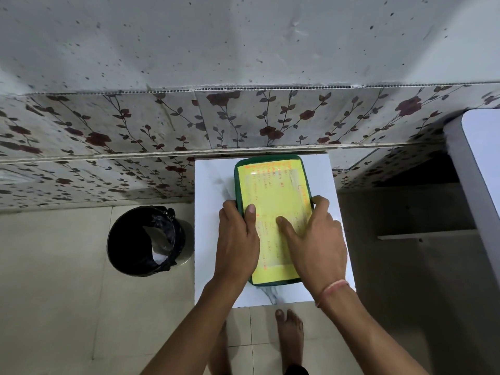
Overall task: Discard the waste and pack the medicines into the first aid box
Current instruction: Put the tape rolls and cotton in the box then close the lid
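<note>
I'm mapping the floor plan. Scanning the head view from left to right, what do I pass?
Black-lined bin → left hand → green first aid box → right hand → grey furniture edge.

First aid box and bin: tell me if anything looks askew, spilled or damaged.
Nothing stands out. The green first aid box lies closed and flat on the white table, left hand and right hand pressing on its yellow lid. The lined bin stands upright, nothing spilled around it.

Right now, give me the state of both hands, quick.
Left hand: gripping the left edge of the first aid box, thumb on its lid.
Right hand: gripping the box's right edge, thumb on the lid.
</note>
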